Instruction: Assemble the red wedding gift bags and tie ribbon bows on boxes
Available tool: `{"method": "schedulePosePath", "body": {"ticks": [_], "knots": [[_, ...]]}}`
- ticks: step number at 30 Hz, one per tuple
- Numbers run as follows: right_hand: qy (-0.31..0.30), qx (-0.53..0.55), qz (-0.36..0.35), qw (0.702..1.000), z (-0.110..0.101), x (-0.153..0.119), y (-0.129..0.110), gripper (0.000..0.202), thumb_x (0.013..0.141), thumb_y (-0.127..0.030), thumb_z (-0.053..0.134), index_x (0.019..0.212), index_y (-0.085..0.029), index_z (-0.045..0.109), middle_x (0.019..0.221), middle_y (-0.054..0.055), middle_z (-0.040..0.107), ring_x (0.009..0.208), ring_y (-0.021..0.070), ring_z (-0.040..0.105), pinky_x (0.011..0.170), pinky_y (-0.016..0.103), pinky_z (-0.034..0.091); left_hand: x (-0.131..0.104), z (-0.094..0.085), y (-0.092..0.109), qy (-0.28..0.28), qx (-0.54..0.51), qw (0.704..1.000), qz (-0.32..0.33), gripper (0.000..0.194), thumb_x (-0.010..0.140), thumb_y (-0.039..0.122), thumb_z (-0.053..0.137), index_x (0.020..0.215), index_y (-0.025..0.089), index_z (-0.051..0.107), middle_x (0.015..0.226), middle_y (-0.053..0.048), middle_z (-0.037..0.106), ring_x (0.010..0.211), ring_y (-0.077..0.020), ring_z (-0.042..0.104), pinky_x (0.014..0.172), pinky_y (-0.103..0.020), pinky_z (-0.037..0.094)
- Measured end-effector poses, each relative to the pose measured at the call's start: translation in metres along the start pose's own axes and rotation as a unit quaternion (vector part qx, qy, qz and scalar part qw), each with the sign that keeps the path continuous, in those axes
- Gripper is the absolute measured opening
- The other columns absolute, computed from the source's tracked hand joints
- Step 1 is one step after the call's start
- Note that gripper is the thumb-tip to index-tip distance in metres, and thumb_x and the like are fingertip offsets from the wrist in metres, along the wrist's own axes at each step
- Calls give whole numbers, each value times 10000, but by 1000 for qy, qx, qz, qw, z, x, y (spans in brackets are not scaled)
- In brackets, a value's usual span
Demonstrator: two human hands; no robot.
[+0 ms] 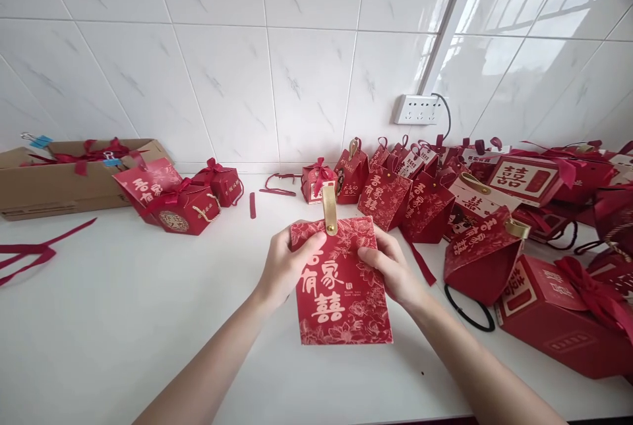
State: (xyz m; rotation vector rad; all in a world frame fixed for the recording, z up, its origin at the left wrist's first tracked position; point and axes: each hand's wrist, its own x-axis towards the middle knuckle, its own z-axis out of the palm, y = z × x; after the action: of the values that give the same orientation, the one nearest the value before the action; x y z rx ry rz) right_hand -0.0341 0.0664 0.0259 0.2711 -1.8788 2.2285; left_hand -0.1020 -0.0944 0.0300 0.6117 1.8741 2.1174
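Note:
A red gift box (346, 286) with pale flowers and white characters is held up over the white table, its printed face toward me. At its top edge a gold strap (329, 211) is fixed by a round stud. My left hand (284, 263) grips the box's left side, with the thumb pressed on the front just under the strap. Around the right edge, my right hand (393, 267) is closed with its thumb on the front. The other fingers of both hands are hidden behind the box.
Many red gift boxes (554, 333) crowd the table's right side. A cardboard box (64, 188) holding ribbons stands at the left, near several red boxes (185, 211). Loose red ribbon (39, 254) lies on the white table (123, 339). A power strip (418, 110) is on the tiled wall.

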Motion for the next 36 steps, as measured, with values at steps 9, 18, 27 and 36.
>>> {"method": "schedulePosePath", "body": {"ticks": [9, 18, 27, 36], "knots": [[46, -120, -40, 991, 2, 1, -7, 293, 807, -463, 592, 721, -182, 600, 744, 23, 607, 650, 150, 583, 548, 247, 492, -2, 1, 4, -24, 65, 995, 75, 249, 749, 376, 658, 665, 168, 549, 617, 20, 511, 579, -109, 481, 540, -220, 412], [142, -85, -82, 983, -5, 3, -1, 261, 780, -460, 638, 764, -200, 639, 749, 13, 615, 659, 158, 577, 580, 264, 485, -2, -4, -3, -115, -52, 989, 81, 315, 793, 470, 579, 947, 196, 602, 910, -49, 662, 816, -202, 624, 708, -291, 508], [275, 5, -149, 950, -16, 9, -8, 240, 728, -412, 707, 769, -231, 554, 728, -25, 581, 604, 122, 528, 594, 243, 470, 2, -2, -3, -209, 33, 976, 42, 384, 786, 449, 608, 1076, 203, 560, 1138, -81, 617, 978, -222, 590, 839, -309, 480], [246, 48, -186, 950, -19, 14, -1, 209, 769, -404, 673, 741, -227, 567, 717, -35, 559, 631, 113, 495, 647, 232, 427, 0, -1, -10, -118, 169, 965, 159, 339, 801, 400, 588, 1074, 199, 573, 1017, -43, 638, 913, -194, 589, 815, -301, 471]]}}
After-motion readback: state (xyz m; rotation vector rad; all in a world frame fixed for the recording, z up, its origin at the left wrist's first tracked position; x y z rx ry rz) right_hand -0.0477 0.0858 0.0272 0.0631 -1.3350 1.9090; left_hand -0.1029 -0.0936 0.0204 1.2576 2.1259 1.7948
